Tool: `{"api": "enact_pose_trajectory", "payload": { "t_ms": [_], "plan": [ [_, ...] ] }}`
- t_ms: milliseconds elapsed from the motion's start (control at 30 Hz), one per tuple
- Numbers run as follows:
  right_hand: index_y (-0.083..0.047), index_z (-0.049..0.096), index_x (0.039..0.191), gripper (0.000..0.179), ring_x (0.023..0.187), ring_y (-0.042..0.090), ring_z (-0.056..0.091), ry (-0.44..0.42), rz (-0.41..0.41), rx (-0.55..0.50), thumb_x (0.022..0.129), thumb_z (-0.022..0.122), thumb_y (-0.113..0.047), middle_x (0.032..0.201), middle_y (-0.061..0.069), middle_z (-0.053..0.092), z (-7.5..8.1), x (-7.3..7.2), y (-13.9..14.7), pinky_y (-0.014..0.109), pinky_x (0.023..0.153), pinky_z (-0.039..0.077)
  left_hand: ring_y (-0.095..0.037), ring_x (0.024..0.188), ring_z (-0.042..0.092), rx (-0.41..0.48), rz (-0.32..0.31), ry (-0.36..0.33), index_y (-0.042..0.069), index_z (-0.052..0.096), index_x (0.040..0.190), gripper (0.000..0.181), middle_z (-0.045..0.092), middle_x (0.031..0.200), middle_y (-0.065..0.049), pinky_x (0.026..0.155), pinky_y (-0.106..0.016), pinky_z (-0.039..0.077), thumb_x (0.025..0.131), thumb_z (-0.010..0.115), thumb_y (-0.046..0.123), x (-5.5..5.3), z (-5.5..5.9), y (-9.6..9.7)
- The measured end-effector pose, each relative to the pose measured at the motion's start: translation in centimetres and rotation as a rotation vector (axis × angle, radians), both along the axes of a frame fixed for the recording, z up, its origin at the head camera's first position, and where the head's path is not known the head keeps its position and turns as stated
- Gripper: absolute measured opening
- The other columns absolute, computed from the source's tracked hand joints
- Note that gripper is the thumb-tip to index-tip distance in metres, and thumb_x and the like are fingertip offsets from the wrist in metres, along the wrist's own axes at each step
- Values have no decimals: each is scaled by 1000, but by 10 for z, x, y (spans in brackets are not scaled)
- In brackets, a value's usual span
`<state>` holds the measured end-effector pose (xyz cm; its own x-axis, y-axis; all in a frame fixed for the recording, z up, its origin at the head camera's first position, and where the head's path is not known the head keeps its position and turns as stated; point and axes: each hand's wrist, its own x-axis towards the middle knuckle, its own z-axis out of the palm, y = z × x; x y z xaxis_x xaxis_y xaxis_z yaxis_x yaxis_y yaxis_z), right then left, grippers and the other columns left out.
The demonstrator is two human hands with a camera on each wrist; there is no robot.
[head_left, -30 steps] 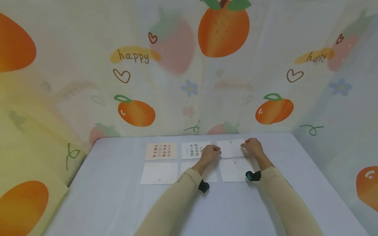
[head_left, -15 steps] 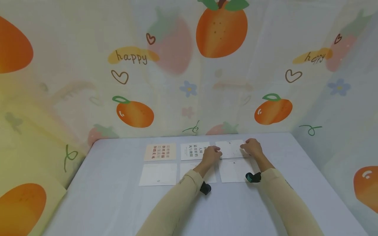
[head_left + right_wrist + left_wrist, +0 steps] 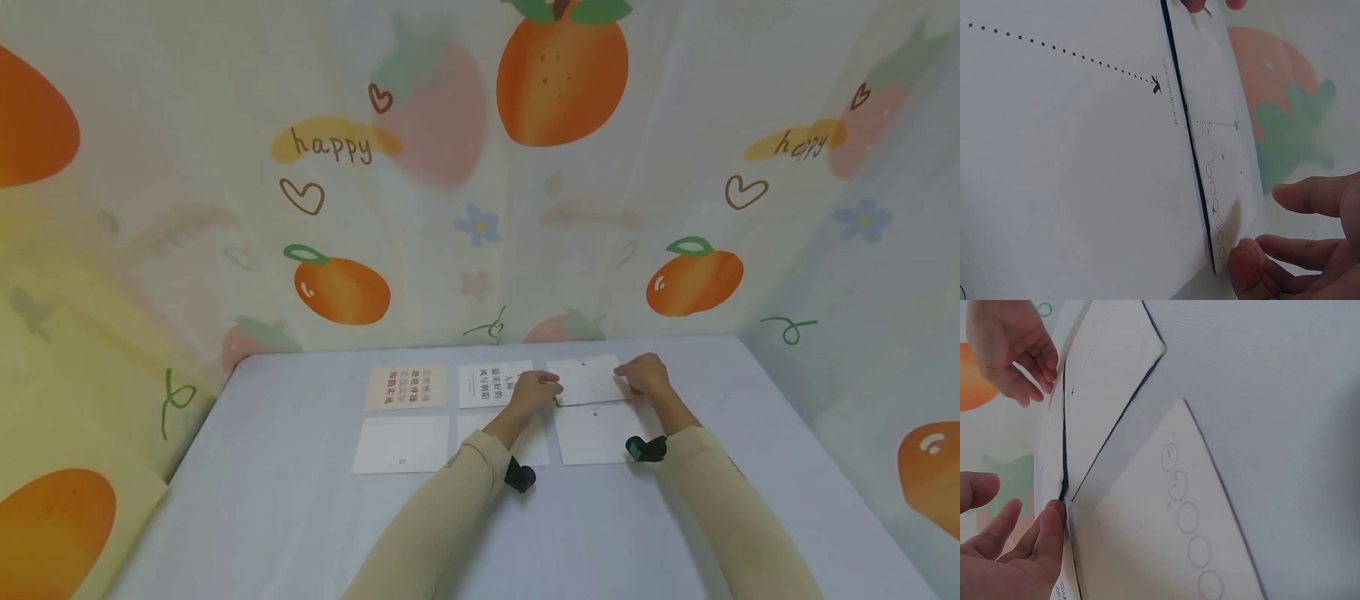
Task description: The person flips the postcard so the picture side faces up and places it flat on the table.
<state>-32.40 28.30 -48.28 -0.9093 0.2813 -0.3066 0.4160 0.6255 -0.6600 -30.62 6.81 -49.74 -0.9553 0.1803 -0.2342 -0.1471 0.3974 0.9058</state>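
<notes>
A white postcard (image 3: 588, 380) lies in the back row at the right, its printed side with small postcode circles showing in the right wrist view. My left hand (image 3: 531, 395) is at its left end, fingertips touching the corner, thumb held apart in the left wrist view. At the opposite end is my right hand (image 3: 647, 377); its thumb stands away from the card, and its fingers (image 3: 1244, 265) are at the edge. Just in front lies another white postcard (image 3: 596, 435). Part of a postcard with dark lettering (image 3: 487, 385) is hidden behind my left hand.
A cream postcard with brown lettering (image 3: 406, 387) lies at the back left, with a white postcard (image 3: 401, 444) before it. Another white postcard (image 3: 1166, 519) lies partly under my left forearm. A fruit-printed curtain (image 3: 450, 275) rises behind the white-covered table (image 3: 285, 517).
My right hand has shifted slightly to the right at the postcard's end. My left hand stays nearly in place, and the postcards lie about as before.
</notes>
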Motion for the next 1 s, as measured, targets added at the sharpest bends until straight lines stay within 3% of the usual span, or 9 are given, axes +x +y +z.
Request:
{"api": "enact_pose_trajectory", "payload": {
  "t_ms": [167,300,467,767,1000],
  "plan": [
    [11,57,114,37,58,15,49,-15,-65,-51,93,58,-19,63,4,48,-4,-3,3,25,60,40,-22,98,67,61,10,-18,1,65,121,34,66,119,-16,86,-30,54,90,62,16,0,3,-2],
    [10,58,106,28,55,14,48,32,-137,-145,88,58,-11,63,3,49,-8,-3,4,24,54,40,-24,107,64,56,55,-10,-2,63,123,37,64,125,-18,87,-29,55,90,62,14,0,6,-1],
    [8,60,95,17,61,17,50,101,-160,-201,84,58,-5,67,5,53,-8,1,4,25,54,42,-24,109,62,20,89,14,-4,60,127,39,63,126,-17,87,-30,54,91,60,13,-1,7,-2],
    [8,63,116,31,69,15,55,184,-229,-280,90,62,-10,96,14,63,0,4,0,16,58,49,-22,107,64,103,100,8,-2,60,128,39,62,130,-17,84,-28,54,91,59,10,-2,8,-8],
    [8,61,119,33,64,11,58,192,-236,-344,92,62,-12,88,8,62,7,8,0,14,58,51,-19,96,67,119,115,7,2,63,126,38,67,121,-15,78,-25,54,90,60,11,-3,5,-12]
  ]
}}
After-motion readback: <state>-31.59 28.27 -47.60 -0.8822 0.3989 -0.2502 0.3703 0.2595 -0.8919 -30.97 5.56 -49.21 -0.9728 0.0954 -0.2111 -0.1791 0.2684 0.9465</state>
